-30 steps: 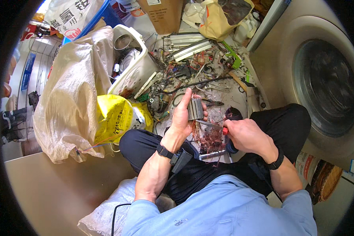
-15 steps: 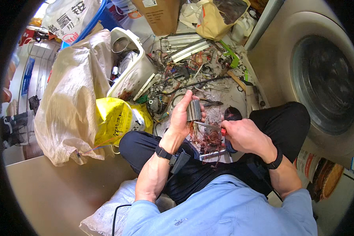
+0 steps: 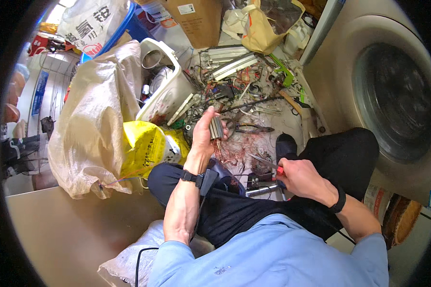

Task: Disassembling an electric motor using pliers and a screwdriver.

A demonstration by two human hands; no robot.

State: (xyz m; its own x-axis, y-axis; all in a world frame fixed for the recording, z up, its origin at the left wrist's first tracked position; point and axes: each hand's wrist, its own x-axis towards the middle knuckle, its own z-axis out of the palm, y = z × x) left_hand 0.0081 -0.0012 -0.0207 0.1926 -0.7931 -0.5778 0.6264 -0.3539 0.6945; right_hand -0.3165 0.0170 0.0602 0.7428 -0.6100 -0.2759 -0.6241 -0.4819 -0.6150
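Observation:
My left hand [image 3: 202,137] is closed around a grey block of stacked metal plates [image 3: 216,128], held up over the littered floor between my legs. Reddish copper wire strands [image 3: 232,152] lie below it. In my closed right hand [image 3: 300,178] is a red-handled tool with a slim pointed metal blade [image 3: 262,160]; its exact kind is unclear. The tip points toward the block but stays apart from it. Just beyond the block lies a pair of pliers [image 3: 255,128] with dark handles. A shiny metal tube [image 3: 263,190] sits below the blade.
Loose wires and metal scraps [image 3: 225,91] cover the floor ahead, with a wooden-handled hammer [image 3: 290,102] at their right. A white bin [image 3: 170,91], yellow bag [image 3: 141,148] and beige sack [image 3: 93,124] stand left. A front-loading washing machine [image 3: 340,81] stands right; a cardboard box [image 3: 196,24] is behind.
My left hand has moved left and slightly away from me with the block. My right hand has come a little nearer my body, so the blade and block are farther apart.

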